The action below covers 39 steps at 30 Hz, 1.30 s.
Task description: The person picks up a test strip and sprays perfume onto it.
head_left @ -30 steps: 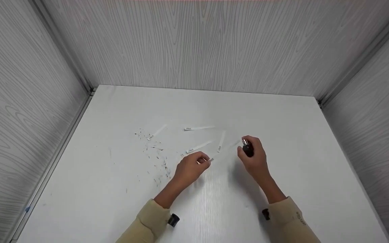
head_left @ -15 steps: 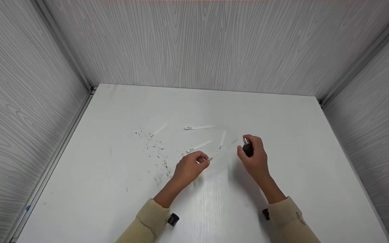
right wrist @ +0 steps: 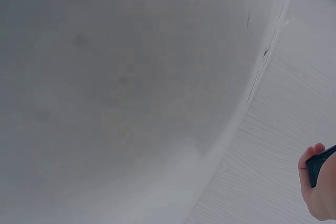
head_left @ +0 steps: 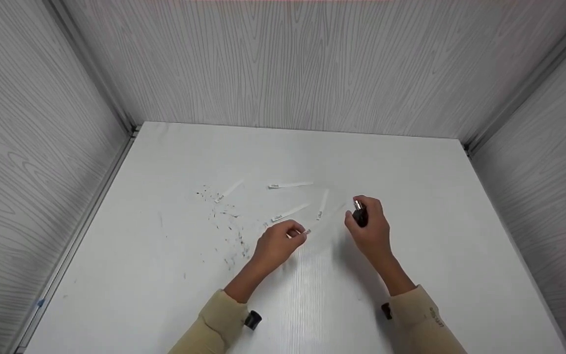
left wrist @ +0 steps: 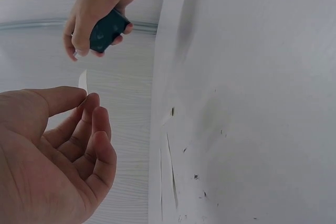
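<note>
Near the middle of the desk [head_left: 410, 167], left hand [head_left: 277, 244] pinching a thin white strip [left wrist: 82, 80], right hand [head_left: 372, 227] gripping a small dark spray bottle [head_left: 359, 216], four strips [head_left: 290, 186] lying toward the far edge.

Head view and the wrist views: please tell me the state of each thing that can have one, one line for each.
Left hand: fingers pinch one end of a thin strip.
Thin strip: held at one end, above the table.
Right hand: grips a small dark bottle.
Small dark bottle: held upright, silver top up.
Loose strips: lie flat, apart.
Table: dark specks scattered on the left.
</note>
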Each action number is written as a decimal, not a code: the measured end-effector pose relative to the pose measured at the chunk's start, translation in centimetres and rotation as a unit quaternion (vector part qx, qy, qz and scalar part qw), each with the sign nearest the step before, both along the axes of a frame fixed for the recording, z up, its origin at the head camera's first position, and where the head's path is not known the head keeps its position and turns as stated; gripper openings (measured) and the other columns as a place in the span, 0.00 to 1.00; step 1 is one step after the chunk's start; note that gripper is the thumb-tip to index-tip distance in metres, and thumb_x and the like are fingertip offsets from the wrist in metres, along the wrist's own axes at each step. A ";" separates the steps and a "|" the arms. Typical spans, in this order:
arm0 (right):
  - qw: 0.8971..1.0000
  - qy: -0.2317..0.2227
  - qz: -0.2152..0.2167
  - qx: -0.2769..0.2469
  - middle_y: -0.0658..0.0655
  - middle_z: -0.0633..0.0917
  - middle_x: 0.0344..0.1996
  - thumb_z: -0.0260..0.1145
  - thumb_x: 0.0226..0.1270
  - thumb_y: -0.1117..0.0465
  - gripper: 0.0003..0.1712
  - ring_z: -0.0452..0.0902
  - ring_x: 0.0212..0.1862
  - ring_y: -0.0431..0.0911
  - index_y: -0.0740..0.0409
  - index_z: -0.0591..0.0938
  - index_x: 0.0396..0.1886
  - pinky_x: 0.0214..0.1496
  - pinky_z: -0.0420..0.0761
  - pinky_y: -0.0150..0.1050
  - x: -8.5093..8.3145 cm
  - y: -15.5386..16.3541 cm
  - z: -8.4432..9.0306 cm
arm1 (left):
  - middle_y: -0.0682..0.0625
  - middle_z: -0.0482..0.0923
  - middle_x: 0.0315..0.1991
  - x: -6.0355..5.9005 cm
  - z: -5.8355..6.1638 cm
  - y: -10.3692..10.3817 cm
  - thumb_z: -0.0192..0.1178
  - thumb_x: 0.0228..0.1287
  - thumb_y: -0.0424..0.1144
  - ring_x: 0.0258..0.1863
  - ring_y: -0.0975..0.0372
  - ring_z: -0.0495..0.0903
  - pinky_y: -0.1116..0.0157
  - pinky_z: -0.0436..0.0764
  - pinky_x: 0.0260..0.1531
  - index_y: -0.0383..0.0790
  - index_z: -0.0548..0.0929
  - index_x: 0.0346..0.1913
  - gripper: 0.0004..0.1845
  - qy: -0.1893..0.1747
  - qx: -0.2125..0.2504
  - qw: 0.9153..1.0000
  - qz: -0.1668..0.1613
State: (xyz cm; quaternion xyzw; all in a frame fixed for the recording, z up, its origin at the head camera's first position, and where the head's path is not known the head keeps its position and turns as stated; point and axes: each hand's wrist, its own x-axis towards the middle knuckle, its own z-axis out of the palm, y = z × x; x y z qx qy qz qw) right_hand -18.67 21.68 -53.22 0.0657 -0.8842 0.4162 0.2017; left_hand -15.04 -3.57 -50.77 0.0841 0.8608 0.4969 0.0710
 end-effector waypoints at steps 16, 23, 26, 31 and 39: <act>0.999 -0.015 -0.002 -0.040 0.52 0.76 0.57 0.64 0.69 0.54 0.24 0.71 0.50 0.45 0.48 0.73 0.64 0.50 0.75 0.46 -0.1 -0.1 0.0 | 0.59 0.82 0.35 0.0 -0.1 -0.1 0.60 0.69 0.48 0.32 0.65 0.78 0.62 0.75 0.31 0.52 0.86 0.44 0.08 -0.011 -0.001 1.000 0.004; 0.998 -0.029 0.003 -0.055 0.53 0.75 0.55 0.64 0.70 0.52 0.25 0.69 0.48 0.45 0.50 0.73 0.65 0.48 0.73 0.45 0.0 0.1 0.0 | 0.56 0.83 0.35 -0.1 -0.5 -0.7 0.60 0.70 0.48 0.35 0.55 0.85 0.62 0.78 0.32 0.49 0.85 0.45 0.09 -0.026 0.038 0.999 -0.008; 0.997 -0.038 0.005 -0.065 0.53 0.75 0.55 0.64 0.71 0.51 0.25 0.69 0.48 0.45 0.50 0.73 0.65 0.50 0.72 0.45 0.1 0.1 0.1 | 0.55 0.83 0.37 -0.3 -0.8 -1.0 0.60 0.71 0.48 0.37 0.51 0.86 0.62 0.80 0.34 0.48 0.85 0.45 0.09 -0.039 0.051 0.998 -0.007; 0.996 -0.046 0.014 -0.078 0.53 0.75 0.56 0.63 0.71 0.50 0.26 0.69 0.49 0.45 0.51 0.73 0.66 0.51 0.71 0.45 0.1 0.3 0.1 | 0.53 0.82 0.39 -0.6 -1.6 -1.7 0.61 0.70 0.47 0.36 0.55 0.83 0.62 0.79 0.35 0.47 0.87 0.44 0.10 -0.048 0.062 0.997 0.009; 0.996 -0.037 0.017 -0.079 0.52 0.75 0.56 0.63 0.72 0.49 0.26 0.67 0.47 0.44 0.50 0.72 0.66 0.48 0.70 0.43 0.1 0.8 -0.1 | 0.50 0.82 0.37 -0.8 -2.4 -3.0 0.62 0.69 0.44 0.35 0.60 0.77 0.64 0.77 0.34 0.42 0.87 0.44 0.10 -0.048 0.078 0.995 0.044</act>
